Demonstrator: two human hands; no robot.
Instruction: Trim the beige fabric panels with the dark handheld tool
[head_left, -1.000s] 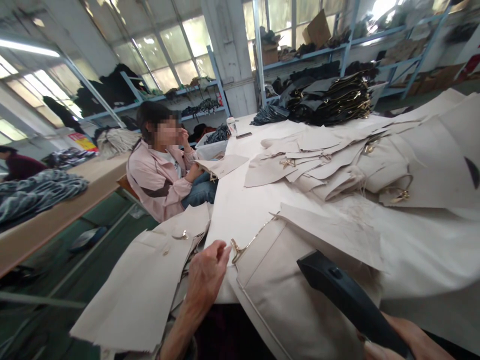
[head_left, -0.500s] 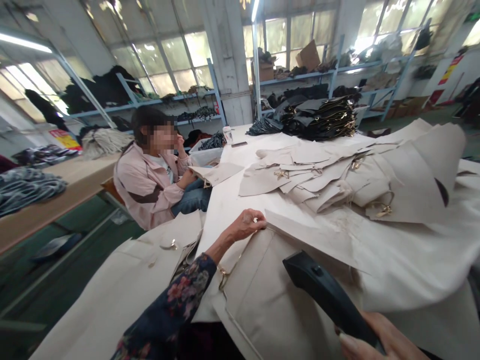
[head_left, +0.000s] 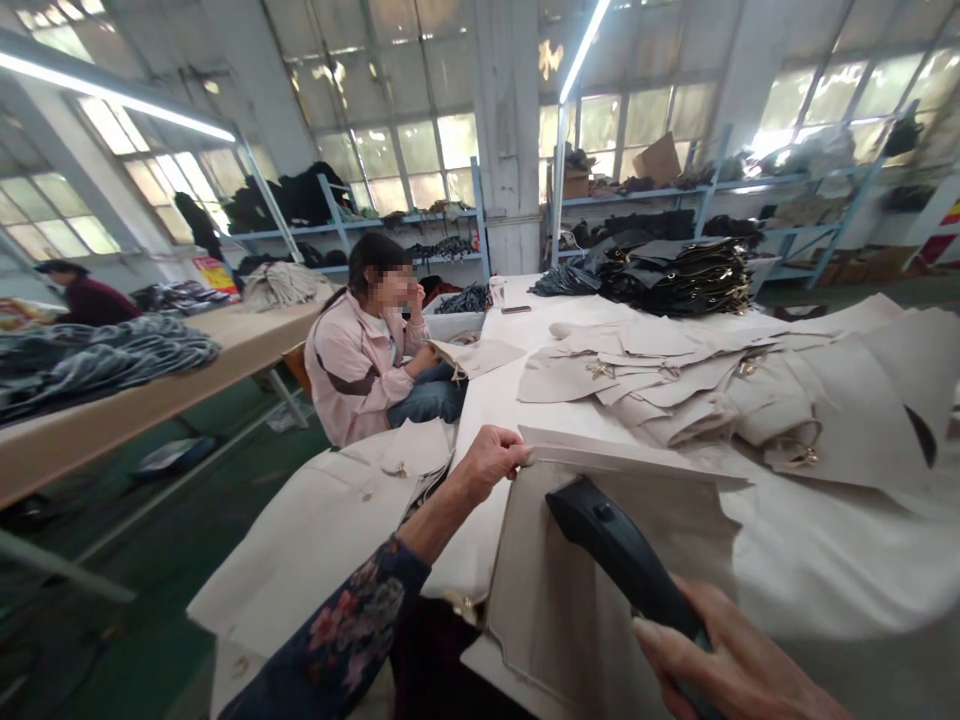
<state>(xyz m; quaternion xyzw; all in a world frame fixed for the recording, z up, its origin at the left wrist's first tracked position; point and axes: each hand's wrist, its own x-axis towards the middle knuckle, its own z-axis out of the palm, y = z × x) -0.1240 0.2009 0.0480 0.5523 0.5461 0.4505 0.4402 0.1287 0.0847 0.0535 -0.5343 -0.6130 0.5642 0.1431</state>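
Observation:
My left hand (head_left: pixel 491 462) pinches the top left corner of a beige bag piece (head_left: pixel 547 590), whose stitched edge and flat face hang toward me. A pale flap (head_left: pixel 630 462) of it stretches rightward from those fingers. In my right hand (head_left: pixel 720 640) is a black electric clipper (head_left: pixel 611 540), its broad head pointing up and left, close over the bag piece. Whether the head touches the material I cannot tell. Gold-coloured hardware (head_left: pixel 466 606) shows near the lower left edge of the piece.
Beige pieces with metal clasps lie heaped (head_left: pixel 675 375) on the white table (head_left: pixel 487 400). More beige pieces (head_left: pixel 315 530) hang at left. A person in a pink jacket (head_left: pixel 352 370) sits across, holding a beige piece (head_left: pixel 480 357). Black pieces (head_left: pixel 675 275) are stacked behind.
My view has swung left, so the room sits further right. The bag piece has turned, showing a flatter face, and the clipper's head is nearer its upper edge and my left hand.

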